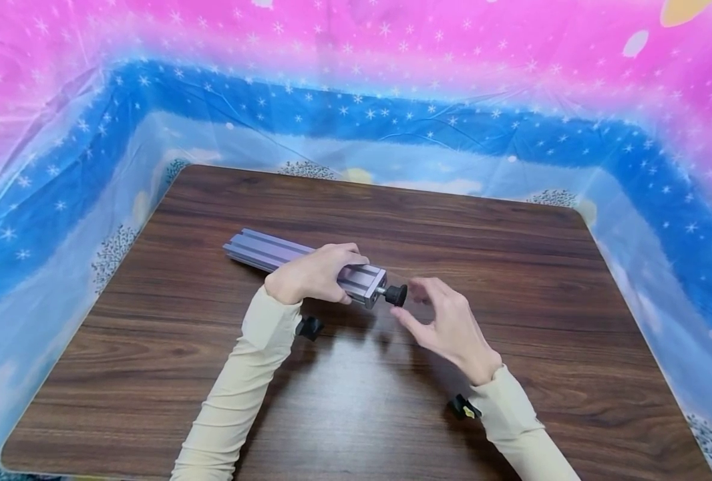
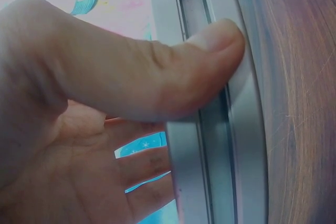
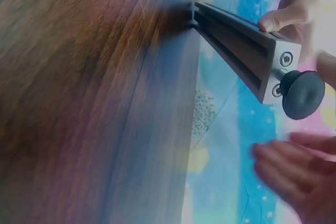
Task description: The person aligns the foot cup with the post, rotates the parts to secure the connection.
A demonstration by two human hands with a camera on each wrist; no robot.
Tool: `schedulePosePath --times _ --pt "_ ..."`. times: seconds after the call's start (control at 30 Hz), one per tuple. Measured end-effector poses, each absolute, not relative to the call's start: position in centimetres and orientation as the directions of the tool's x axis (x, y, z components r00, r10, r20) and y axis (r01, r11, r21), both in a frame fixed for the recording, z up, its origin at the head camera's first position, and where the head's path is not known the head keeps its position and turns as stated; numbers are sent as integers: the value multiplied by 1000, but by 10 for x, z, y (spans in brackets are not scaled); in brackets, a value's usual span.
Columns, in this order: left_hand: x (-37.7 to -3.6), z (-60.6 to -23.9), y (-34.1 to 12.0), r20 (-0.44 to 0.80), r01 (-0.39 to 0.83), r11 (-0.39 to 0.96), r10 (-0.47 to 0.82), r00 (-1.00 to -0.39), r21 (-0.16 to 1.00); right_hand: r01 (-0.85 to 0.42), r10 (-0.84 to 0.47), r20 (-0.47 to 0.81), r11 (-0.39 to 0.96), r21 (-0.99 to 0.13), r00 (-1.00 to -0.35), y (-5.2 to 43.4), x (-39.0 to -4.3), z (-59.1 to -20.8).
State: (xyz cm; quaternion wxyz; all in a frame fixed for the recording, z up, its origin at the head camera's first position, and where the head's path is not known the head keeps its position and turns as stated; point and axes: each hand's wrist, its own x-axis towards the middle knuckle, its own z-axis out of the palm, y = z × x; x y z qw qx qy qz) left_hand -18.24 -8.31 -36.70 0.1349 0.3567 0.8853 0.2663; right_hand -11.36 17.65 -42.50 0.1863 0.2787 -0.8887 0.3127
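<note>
left hand (image 1: 310, 274): wrapped over the aluminium profile (image 1: 284, 257) near its knob end, thumb (image 2: 210, 66) pressed along the slotted face, fingers curled under the far side; holds it firm.
right hand (image 1: 449, 327): loosely spread, fingers and thumb curved toward each other but pinching nothing; sits just off the black knob (image 1: 397, 294), not touching as far as the head view shows.
profile: slanted across the table (image 1: 512, 267), far end down on the wood beyond the left knuckles, near end apparently raised a little off the surface.
knob: seated on a short threaded stud in the end plate (image 3: 283, 69), just ahead of the right fingertips; a sliver of bare stud shows between knob and plate.
progress: judged mostly done; knob already on the stud and the profile steadied. left, by the look of it, only the last turns to close that gap, or a check of tightness.
room: bare wood on all sides of both hands, widest beyond the right hand's outer side and toward the body.
edges: table rim well apart from either hand; starry cloth (image 1: 356, 120) rises behind, far past the left knuckles.
clutter: black wrist mounts under the cream sleeves (image 1: 242, 387) only.
</note>
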Motion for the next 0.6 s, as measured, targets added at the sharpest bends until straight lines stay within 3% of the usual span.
schedulePosePath --times 0.17,0.3,0.43,0.6 --pt "-183 -366 -84 -55 555 605 703 -709 571 -782 -513 622 554 -286 -591 180 -117 -429" --pt "-183 -365 -84 -56 550 600 704 -708 581 -849 -533 718 505 -154 -447 179 -119 -432" --pt "-182 -365 -83 -51 556 598 706 -706 578 -864 -526 751 491 -114 -398 179 -121 -433" --pt "-181 -365 -83 -55 550 598 705 -707 583 -848 -516 743 515 -129 -426 180 -120 -433"
